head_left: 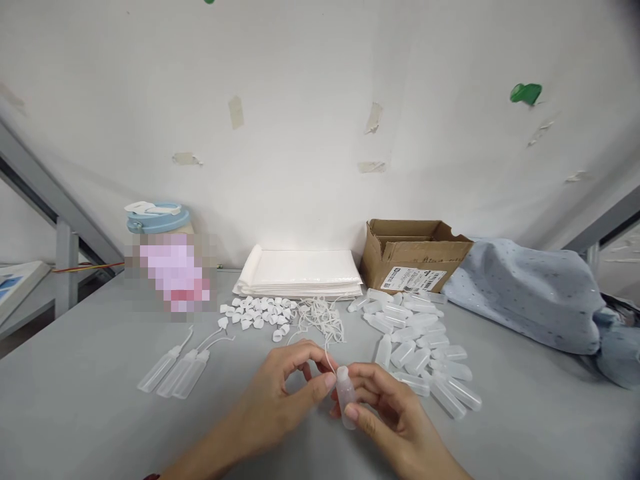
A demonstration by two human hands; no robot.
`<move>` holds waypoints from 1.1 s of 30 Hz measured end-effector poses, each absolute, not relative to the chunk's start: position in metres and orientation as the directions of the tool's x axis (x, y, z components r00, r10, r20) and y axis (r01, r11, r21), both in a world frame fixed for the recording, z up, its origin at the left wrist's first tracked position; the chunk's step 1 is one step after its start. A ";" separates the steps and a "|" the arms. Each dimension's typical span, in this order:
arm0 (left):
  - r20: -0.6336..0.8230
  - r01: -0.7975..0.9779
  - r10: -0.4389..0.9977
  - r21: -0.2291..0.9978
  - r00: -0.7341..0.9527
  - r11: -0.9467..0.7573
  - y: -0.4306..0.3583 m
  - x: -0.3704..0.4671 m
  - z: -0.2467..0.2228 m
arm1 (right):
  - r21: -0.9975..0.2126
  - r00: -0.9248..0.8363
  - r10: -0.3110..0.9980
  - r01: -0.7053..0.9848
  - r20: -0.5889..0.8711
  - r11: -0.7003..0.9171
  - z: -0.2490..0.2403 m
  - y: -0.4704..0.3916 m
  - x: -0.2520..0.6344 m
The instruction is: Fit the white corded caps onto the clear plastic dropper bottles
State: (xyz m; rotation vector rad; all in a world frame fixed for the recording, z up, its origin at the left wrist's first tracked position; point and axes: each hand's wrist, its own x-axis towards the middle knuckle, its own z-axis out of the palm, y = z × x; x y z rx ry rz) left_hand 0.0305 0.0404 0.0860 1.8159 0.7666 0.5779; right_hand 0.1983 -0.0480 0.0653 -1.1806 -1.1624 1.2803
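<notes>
My right hand (385, 417) is closed round a small translucent plastic bottle (346, 397), its neck pointing up and away from me. Beside the neck, my left hand (295, 383) pinches a thin white cord (329, 357) between thumb and fingers. The cord's lower end is close to the bottle's neck; whether it touches is hard to tell. Behind my hands lies a tangled pile of white cords (323, 320). Several white caps (263, 310) are scattered to its left. On the right are many loose translucent bottles (415, 327). Three bottles (184, 373) with cords at their necks lie at left.
A stack of white padded mailers (305, 270) lies against the wall. An open cardboard box (415, 253) stands right of it, with a pale blue cloth (525, 293) beyond. At back left is a container with a blue lid (157, 217), partly blurred out.
</notes>
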 end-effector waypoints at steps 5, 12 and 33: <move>0.006 0.247 0.750 0.943 0.662 -0.225 0.037 0.034 0.087 | -0.999 0.024 1.000 0.046 -0.001 -0.002 0.062 -0.048 0.198; 0.008 0.230 0.728 0.946 0.685 -0.227 0.036 0.035 0.088 | -0.984 0.020 0.995 0.148 0.102 0.098 0.062 -0.051 0.196; 0.431 0.275 0.433 0.382 0.792 -0.882 0.022 0.039 0.067 | -0.969 0.019 0.994 -0.226 -0.107 -0.100 0.066 -0.045 0.196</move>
